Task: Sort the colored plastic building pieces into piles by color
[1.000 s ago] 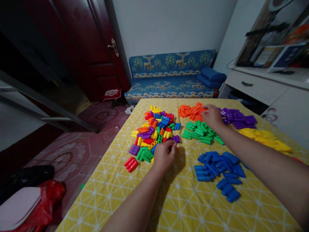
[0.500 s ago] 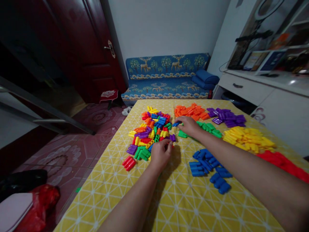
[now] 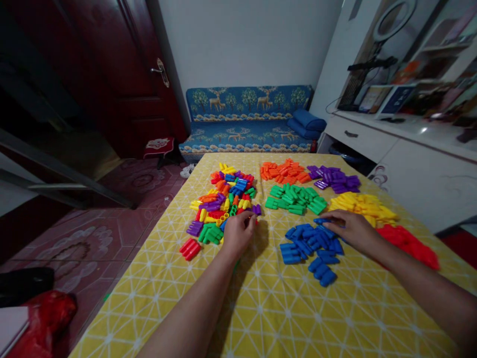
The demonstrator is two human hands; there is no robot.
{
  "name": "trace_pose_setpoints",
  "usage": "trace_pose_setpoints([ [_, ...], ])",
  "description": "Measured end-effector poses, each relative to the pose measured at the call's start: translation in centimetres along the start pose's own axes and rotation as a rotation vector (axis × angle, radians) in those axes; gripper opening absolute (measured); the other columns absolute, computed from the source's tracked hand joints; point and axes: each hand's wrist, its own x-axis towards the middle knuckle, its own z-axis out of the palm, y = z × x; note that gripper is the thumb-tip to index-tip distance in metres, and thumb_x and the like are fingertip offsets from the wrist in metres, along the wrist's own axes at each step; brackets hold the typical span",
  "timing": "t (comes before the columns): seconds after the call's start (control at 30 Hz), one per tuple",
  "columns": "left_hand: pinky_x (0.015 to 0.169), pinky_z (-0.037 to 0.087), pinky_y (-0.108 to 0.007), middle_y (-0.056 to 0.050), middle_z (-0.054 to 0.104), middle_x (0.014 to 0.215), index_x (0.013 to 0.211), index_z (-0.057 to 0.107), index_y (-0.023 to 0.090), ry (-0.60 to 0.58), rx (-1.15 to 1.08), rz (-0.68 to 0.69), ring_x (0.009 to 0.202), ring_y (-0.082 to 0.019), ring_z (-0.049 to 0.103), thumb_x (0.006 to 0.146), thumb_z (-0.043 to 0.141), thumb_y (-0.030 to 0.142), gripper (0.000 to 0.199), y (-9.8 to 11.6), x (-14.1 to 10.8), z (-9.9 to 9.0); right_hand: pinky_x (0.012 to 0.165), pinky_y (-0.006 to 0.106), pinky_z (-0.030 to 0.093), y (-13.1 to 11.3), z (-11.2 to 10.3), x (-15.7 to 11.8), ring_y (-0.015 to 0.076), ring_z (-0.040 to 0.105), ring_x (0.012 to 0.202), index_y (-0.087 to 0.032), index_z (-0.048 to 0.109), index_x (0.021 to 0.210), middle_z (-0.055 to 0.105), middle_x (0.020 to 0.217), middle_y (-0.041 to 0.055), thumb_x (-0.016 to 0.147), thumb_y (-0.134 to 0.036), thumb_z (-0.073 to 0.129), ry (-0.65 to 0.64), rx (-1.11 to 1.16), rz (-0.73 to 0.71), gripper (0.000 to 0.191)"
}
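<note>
My right hand [image 3: 350, 229] is at the back right edge of the pile of blue plastic building blocks [image 3: 311, 238], its fingertips pinching a blue block [image 3: 321, 221]. My left hand [image 3: 239, 232] is curled at the near right side of a mixed heap of coloured blocks [image 3: 223, 199]. A bit of red shows at its fingertips, but what they hold is mostly hidden. Close by lie a purple block [image 3: 257, 210], a green block [image 3: 210, 233] and a red block [image 3: 190, 248].
Sorted piles of orange blocks [image 3: 285, 172], purple blocks [image 3: 335, 179], green blocks [image 3: 296, 198], yellow blocks [image 3: 363, 206] and red blocks [image 3: 408, 244] lie on the yellow tablecloth [image 3: 261, 308]. Beyond stands a blue sofa [image 3: 246, 130]; a white cabinet [image 3: 417, 169] is at right.
My right hand has moved right and nearer, carrying a blue block from beside the mixed heap to the blue pile. The left hand stays by the heap. The view has shifted slightly right.
</note>
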Motion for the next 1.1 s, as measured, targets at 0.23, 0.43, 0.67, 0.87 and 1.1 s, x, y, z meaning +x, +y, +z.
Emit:
trace_pose_setpoints([
  [0.23, 0.056, 0.034, -0.021, -0.002, 0.065, 0.063, 0.089, 0.073, 0.016, 0.013, 0.003, 0.017, 0.057, -0.012, 0.056, 0.089, 0.051, 0.029, 0.026, -0.1, 0.0, -0.1, 0.091, 0.044, 0.052, -1.3, 0.2, -1.0, 0.0296, 0.068, 0.099, -0.023, 0.077, 0.09, 0.075, 0.102, 0.008, 0.085, -0.053, 0.053, 0.004, 0.014, -0.048, 0.039],
  [0.43, 0.057, 0.035, -0.021, -0.002, 0.067, 0.064, 0.088, 0.074, 0.016, 0.024, -0.012, 0.018, 0.057, -0.012, 0.057, 0.089, 0.051, 0.028, 0.026, 0.0, 0.0, 0.0, 0.09, 0.043, 0.052, -3.5, 1.7, 0.3, 0.0273, 0.068, 0.096, -0.023, 0.075, 0.084, 0.075, 0.096, 0.0075, 0.085, -0.046, 0.055, 0.138, -0.003, -0.13, 0.03],
  [0.67, 0.058, 0.036, -0.022, -0.004, 0.07, 0.07, 0.092, 0.074, 0.016, 0.023, -0.011, 0.008, 0.06, -0.013, 0.059, 0.089, 0.051, 0.028, 0.026, 0.0, 0.0, 0.0, 0.092, 0.037, 0.052, -11.0, 8.7, 4.8, 0.021, 0.066, 0.102, -0.021, 0.072, 0.105, 0.07, 0.109, 0.0069, 0.077, -0.006, 0.052, -0.066, 0.083, -0.379, 0.038],
  [0.87, 0.059, 0.037, -0.023, -0.004, 0.073, 0.074, 0.09, 0.075, 0.016, 0.025, -0.006, 0.02, 0.062, -0.014, 0.061, 0.088, 0.052, 0.024, 0.024, 0.0, 0.0, -0.1, 0.101, 0.035, 0.045, -13.8, 12.2, 7.2, 0.0219, 0.057, 0.12, -0.019, 0.067, 0.117, 0.063, 0.127, 0.01, 0.075, 0.002, 0.049, -0.18, -0.165, -0.411, 0.05],
  [1.1, 0.058, 0.036, -0.022, -0.004, 0.072, 0.073, 0.09, 0.074, 0.017, 0.029, -0.006, -0.004, 0.062, -0.014, 0.061, 0.089, 0.051, 0.026, 0.024, -0.1, 0.0, 0.0, 0.086, 0.03, 0.05, -13.8, 10.1, 8.1, 0.0205, 0.066, 0.102, -0.023, 0.068, 0.108, 0.071, 0.109, 0.0065, 0.087, -0.016, 0.052, -0.064, -0.229, -0.35, 0.027],
])
